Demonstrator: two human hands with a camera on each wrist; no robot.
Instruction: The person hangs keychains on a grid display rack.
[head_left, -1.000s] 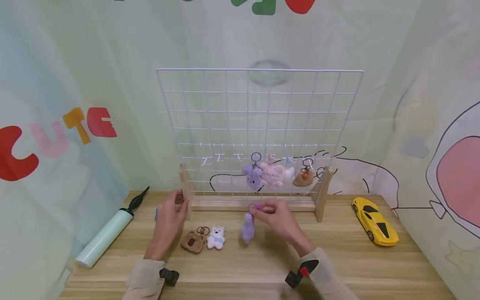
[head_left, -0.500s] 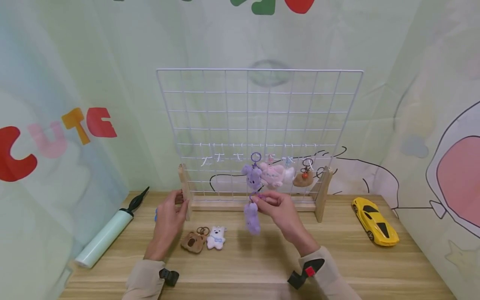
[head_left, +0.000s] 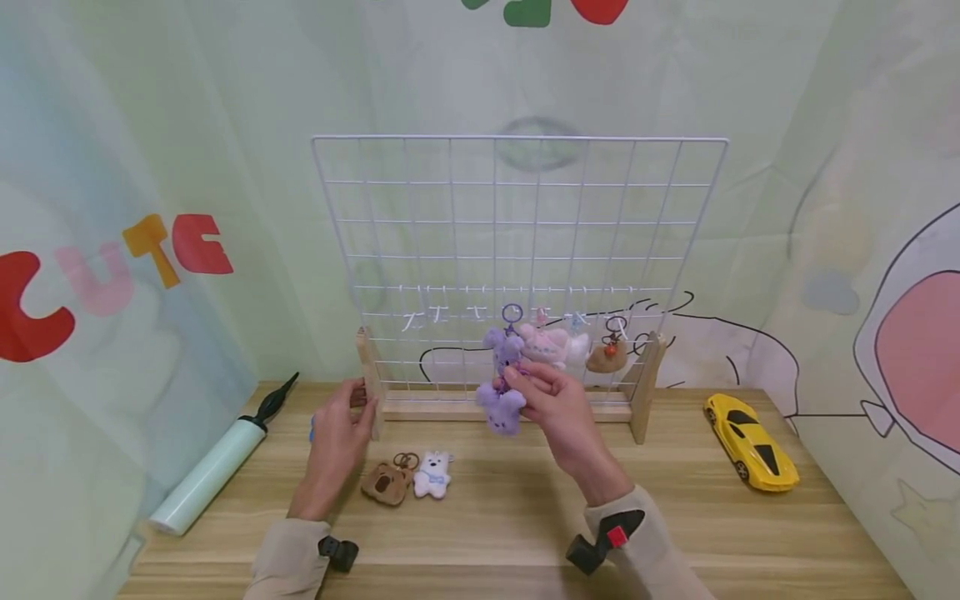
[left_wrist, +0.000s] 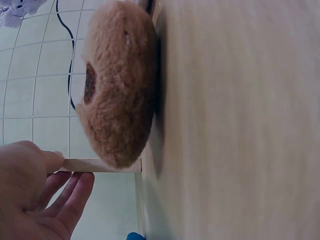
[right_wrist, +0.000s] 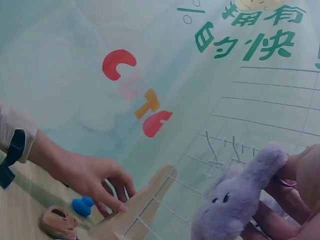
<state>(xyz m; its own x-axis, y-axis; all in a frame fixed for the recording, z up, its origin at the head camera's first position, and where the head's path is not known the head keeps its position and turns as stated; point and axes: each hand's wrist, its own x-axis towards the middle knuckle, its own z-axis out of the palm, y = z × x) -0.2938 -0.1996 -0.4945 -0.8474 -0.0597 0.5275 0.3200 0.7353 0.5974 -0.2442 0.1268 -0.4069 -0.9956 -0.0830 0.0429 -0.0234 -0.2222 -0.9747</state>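
Note:
In the head view my right hand point(head_left: 562, 425) pinches the ring end of a purple plush keychain point(head_left: 502, 411), which dangles before the lower part of a white wire grid rack point(head_left: 517, 137). Just above it, a similar purple plush keychain point(head_left: 501, 343) hangs from the rack, partly covered by my fingertips. Beside that hang a pink plush point(head_left: 543, 343), a white one point(head_left: 578, 352) and a brown one point(head_left: 604, 359). My left hand point(head_left: 337, 442) grips the rack's left wooden upright point(left_wrist: 95, 165), thumb on one side and fingers on the other.
A brown bear keychain point(head_left: 386, 484) and a white bear keychain point(head_left: 432, 476) lie on the table near my left hand. White hooks point(head_left: 438, 314) line the grid's left. An air pump point(head_left: 213, 475) lies left, a yellow toy car point(head_left: 750, 443) right. A blue object point(right_wrist: 83, 205) sits behind my left hand.
My right hand has raised the purple plush keychain from above the table toward the hanging row, and the plush has turned so its face shows. My left hand stays on the upright.

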